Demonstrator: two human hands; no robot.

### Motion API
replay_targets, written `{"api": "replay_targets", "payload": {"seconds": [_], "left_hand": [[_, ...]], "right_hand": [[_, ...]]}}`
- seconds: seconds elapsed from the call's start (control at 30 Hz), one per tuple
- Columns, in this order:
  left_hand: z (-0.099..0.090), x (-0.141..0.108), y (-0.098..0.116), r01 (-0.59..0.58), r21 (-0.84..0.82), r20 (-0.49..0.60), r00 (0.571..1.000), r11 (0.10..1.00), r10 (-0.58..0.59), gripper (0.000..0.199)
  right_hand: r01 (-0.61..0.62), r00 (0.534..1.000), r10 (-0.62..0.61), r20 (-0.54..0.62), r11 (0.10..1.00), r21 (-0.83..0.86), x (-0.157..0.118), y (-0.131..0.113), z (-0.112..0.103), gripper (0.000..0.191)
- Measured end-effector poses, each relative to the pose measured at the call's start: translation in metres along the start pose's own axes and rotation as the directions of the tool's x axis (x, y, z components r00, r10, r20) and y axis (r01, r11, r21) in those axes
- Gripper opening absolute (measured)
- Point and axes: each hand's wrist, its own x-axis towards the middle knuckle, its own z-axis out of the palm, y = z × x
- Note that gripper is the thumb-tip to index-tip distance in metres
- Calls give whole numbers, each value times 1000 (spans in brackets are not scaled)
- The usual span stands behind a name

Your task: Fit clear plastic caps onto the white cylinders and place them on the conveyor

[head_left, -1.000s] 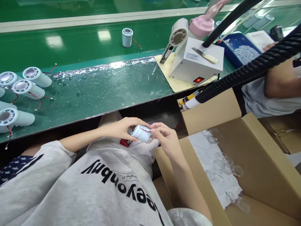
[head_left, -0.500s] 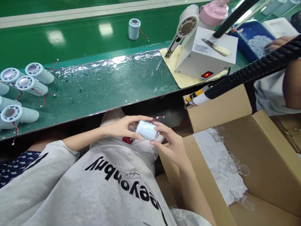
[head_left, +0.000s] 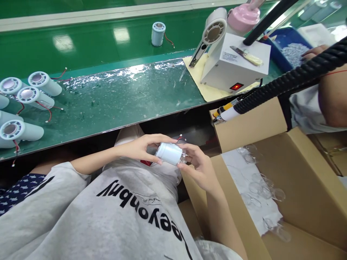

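Over my lap, a light-blue wired cylinder (head_left: 170, 153) lies tilted on its side between both hands. My left hand (head_left: 139, 147) grips its left end, with the thumb below and the fingers over the top. My right hand (head_left: 200, 164) closes around the right end, where a clear plastic piece (head_left: 183, 156) shows at the rim. A short red and black lead with a small white plug (head_left: 181, 135) sticks up behind the cylinder. Whether the clear piece is fully seated cannot be made out.
Similar cylinders (head_left: 24, 130) lie at the left of the green bench (head_left: 114, 97); one cylinder (head_left: 158, 34) stands on the green belt beyond. A white machine (head_left: 233, 68) bears a knife. An open carton (head_left: 306, 180) holds clear plastic pieces. Black corrugated tubing (head_left: 287, 79) crosses near a co-worker's arm.
The cylinder in my hands has turned a little, and its lead now sits farther back and left. On the belt, the standing cylinder has shifted slightly right. The co-worker's hand has moved slightly.
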Motion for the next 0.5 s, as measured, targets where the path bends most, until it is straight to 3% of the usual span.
{"api": "replay_targets", "payload": {"seconds": [0.5], "left_hand": [[0, 0, 1, -33, 102, 23, 999, 994, 31, 67]], "right_hand": [[-187, 981, 192, 7, 948, 256, 8, 3, 6, 44]]}}
